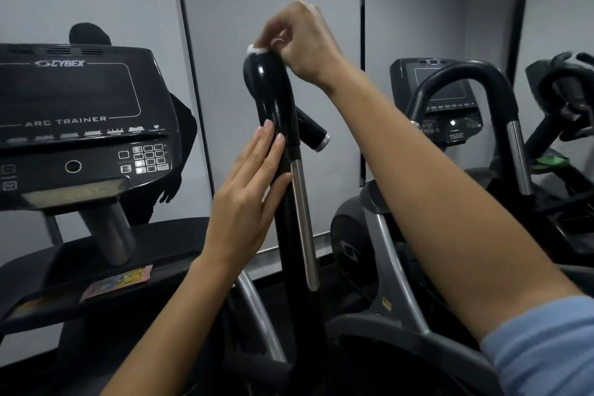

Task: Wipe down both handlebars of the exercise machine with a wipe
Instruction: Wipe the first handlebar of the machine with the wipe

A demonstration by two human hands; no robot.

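Right hand [302, 42] pinches a white wipe [255, 50] against the top of the black handlebar [273, 100]. Below those fingers [273, 38], the left hand [247, 193] rests flat-fingered on the handlebar's shaft. Console [80, 119] stands left of both.

The big black plastic console [80, 112] says "CYBEX" up top and "ARC TRAINER" below the screen; the neighbouring machine's smaller dark console [450, 100] reads "750AT".
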